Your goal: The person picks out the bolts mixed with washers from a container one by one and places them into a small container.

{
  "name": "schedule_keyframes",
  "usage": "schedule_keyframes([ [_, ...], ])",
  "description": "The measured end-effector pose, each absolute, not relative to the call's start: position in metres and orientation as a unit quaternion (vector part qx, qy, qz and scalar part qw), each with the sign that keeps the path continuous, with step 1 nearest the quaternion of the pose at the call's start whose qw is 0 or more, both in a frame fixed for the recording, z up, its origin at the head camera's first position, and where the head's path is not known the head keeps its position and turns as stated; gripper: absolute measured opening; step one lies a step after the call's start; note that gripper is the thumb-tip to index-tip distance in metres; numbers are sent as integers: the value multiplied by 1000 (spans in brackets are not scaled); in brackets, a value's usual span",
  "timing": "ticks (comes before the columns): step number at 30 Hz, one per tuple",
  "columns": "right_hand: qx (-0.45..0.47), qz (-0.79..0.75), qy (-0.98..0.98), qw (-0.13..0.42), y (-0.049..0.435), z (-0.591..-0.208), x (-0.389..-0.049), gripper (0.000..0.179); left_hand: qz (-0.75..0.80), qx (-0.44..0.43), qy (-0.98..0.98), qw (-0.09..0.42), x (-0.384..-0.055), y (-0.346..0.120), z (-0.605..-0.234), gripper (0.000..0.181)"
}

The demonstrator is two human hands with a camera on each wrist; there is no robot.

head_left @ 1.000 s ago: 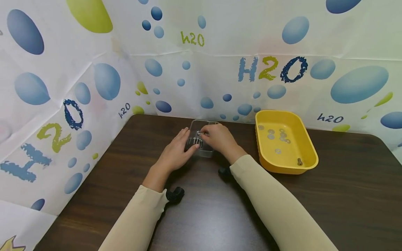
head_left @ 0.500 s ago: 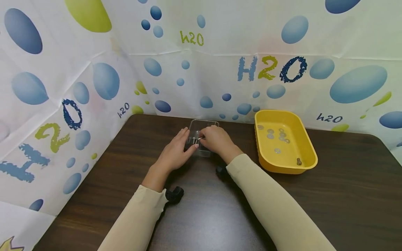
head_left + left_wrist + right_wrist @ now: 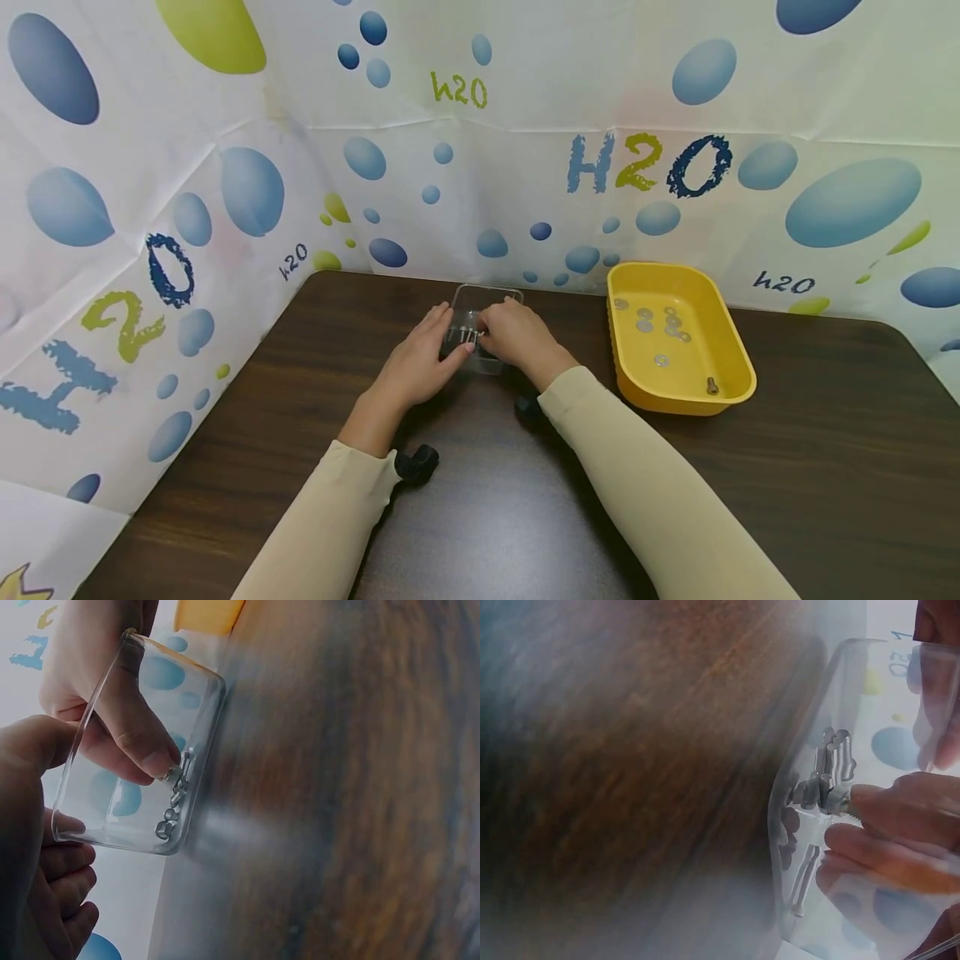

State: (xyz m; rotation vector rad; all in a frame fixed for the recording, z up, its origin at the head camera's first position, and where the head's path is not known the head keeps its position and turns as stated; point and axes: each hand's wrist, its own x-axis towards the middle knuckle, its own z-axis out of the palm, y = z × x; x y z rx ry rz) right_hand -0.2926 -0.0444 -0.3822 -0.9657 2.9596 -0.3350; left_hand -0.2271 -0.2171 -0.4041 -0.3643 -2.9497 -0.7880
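Near the back of the table stands a clear plastic box [image 3: 135,844] with metal bolts [image 3: 832,754] gathered inside it. My left hand [image 3: 416,358] holds the box at its left side, fingers along the wall and thumb at the near rim. From the right, my right hand [image 3: 521,333] reaches into the box. Its thumb and finger pinch a small metal bolt [image 3: 838,799] low down beside the other bolts, as the right wrist view shows. Part of that bolt is hidden by the fingertips. One more bolt [image 3: 807,881] lies apart on the box floor.
A yellow tray [image 3: 626,392] stands right of the box, holding several flat washers [image 3: 645,325] and one bolt [image 3: 712,386] near its front right corner. Behind the dark wooden table [image 3: 480,500] hangs a printed white sheet [image 3: 525,50].
My right hand has moved slightly toward me and lower in the box, bringing the pinched bolt down to the others. My left hand has stayed in place.
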Motion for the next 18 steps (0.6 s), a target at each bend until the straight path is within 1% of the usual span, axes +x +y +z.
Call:
schedule_keyframes([
  [8, -301, -112, 947, 7, -44, -382, -293, 17, -259, -117, -958, 32, -228, -217, -405, 79],
  [18, -299, -121, 947, -5, -43, -383, -293, 24, -257, -113, -960, 24, -227, -217, -402, 79],
])
